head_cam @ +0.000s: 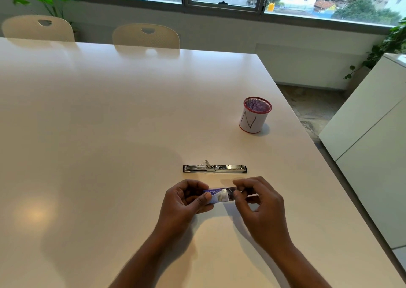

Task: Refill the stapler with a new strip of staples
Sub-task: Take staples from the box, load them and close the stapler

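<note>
A metal stapler [214, 168] lies unfolded flat on the white table [109, 123], its shiny magazine facing up. Just in front of it I hold a small purple-and-white staple box [217, 196] a little above the table. My left hand [185, 202] grips the box's left end between thumb and fingers. My right hand [257, 202] pinches the box's right end, where a dark opening shows. No loose strip of staples is visible.
A mesh pen cup [254, 114] with a red rim and a paper label marked N stands at the back right, near the table's right edge. Two cream chairs [146, 36] line the far side. A white cabinet [373, 145] stands to the right.
</note>
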A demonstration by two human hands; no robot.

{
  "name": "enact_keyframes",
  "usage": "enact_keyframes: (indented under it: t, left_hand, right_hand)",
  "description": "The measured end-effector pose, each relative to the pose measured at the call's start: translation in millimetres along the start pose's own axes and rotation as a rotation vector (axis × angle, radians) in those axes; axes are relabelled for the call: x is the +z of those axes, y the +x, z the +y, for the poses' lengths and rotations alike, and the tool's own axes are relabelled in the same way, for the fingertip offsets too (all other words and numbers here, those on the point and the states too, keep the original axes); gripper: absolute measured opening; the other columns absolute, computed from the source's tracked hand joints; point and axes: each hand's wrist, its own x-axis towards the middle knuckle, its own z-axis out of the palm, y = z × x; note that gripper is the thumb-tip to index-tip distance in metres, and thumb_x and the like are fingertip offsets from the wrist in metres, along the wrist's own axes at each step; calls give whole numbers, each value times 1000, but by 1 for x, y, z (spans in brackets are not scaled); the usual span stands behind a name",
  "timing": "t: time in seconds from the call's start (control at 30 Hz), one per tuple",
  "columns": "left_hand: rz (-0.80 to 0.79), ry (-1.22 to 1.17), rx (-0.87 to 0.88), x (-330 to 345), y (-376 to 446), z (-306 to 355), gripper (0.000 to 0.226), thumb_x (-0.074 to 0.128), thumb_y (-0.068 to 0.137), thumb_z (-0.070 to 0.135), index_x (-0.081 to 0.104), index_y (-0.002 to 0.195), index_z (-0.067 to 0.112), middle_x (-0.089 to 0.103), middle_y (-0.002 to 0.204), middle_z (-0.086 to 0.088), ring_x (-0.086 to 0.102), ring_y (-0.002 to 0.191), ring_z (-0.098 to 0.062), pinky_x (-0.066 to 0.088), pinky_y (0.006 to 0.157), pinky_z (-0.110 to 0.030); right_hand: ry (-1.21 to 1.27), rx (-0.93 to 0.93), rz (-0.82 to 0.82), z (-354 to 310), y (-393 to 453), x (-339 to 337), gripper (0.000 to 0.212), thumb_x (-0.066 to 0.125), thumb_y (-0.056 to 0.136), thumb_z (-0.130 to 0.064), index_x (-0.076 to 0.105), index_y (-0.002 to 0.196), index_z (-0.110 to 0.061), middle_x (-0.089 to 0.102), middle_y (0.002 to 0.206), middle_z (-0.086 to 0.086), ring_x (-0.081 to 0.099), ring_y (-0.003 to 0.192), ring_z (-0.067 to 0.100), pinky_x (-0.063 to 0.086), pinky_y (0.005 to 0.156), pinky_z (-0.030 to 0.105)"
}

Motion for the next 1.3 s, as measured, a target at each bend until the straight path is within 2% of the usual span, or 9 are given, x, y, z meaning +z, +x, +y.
enact_keyframes:
  t: [0.13, 0.3, 0.5, 0.67, 0.8, 0.97, 1.1, 1.3]
  left_hand:
    - [10, -56, -9, 1, -1, 2, 16, 74, 87, -11, 71, 102, -6, 81, 88, -15, 80, 84, -22, 68, 71, -29]
    - [28, -154, -22, -1, 1, 0, 24, 81, 78, 6, 75, 101, -1, 80, 96, -20, 80, 89, -27, 67, 73, -30]
    - [13, -138, -23, -5, 3, -3, 17, 83, 80, 11, 80, 97, 12, 80, 103, -20, 81, 96, -31, 66, 76, -30]
    - [13, -127, -22, -5, 1, 0, 16, 82, 82, 12, 79, 97, 13, 81, 104, -19, 81, 100, -33, 66, 76, -29]
    - [18, -107, -17, -3, -1, 2, 19, 82, 80, 11, 77, 99, 8, 81, 103, -19, 81, 100, -34, 67, 75, -29]
    - [22, -103, -18, -3, -1, 2, 18, 82, 81, 11, 77, 99, 9, 81, 103, -19, 81, 98, -34, 67, 76, -31]
    - [16, -92, -18, -3, -2, 3, 17, 83, 80, 13, 80, 97, 13, 81, 103, -18, 81, 99, -33, 66, 75, -30]
    - [-6, -101, -15, -3, -3, 4, 21, 87, 75, 15, 81, 94, 9, 82, 101, -20, 81, 96, -32, 66, 75, -29]
  right_hand:
    - [78, 45, 18, -7, 0, -6, 34, 77, 88, -5, 71, 101, -35, 71, 98, -21, 71, 90, 9, 57, 70, 14]
    - [37, 63, 89, -8, -3, -11, 39, 78, 86, -6, 67, 96, -42, 72, 91, -20, 71, 85, 7, 56, 67, 12]
    - [-24, 19, 40, -7, -7, -4, 40, 79, 85, -4, 68, 103, -38, 71, 96, -22, 70, 86, 6, 54, 65, 9]
    - [-153, -63, -28, -4, -9, -1, 33, 76, 88, -8, 74, 110, -32, 66, 101, -17, 66, 82, 3, 56, 62, 17]
    - [-148, -93, -84, -6, -11, 2, 33, 76, 89, -8, 75, 115, -28, 64, 98, -17, 64, 78, 6, 52, 61, 12]
    - [-99, -72, -78, -7, -7, 2, 33, 76, 89, -4, 77, 112, -27, 66, 98, -16, 66, 79, 10, 54, 61, 16]
    - [-228, -142, -107, -7, -5, -2, 30, 76, 87, -3, 78, 112, -21, 65, 95, -10, 63, 75, 9, 56, 61, 23]
    - [-336, -205, -155, -7, -4, -6, 29, 78, 86, -6, 78, 112, -19, 66, 95, -2, 62, 74, 13, 58, 56, 31]
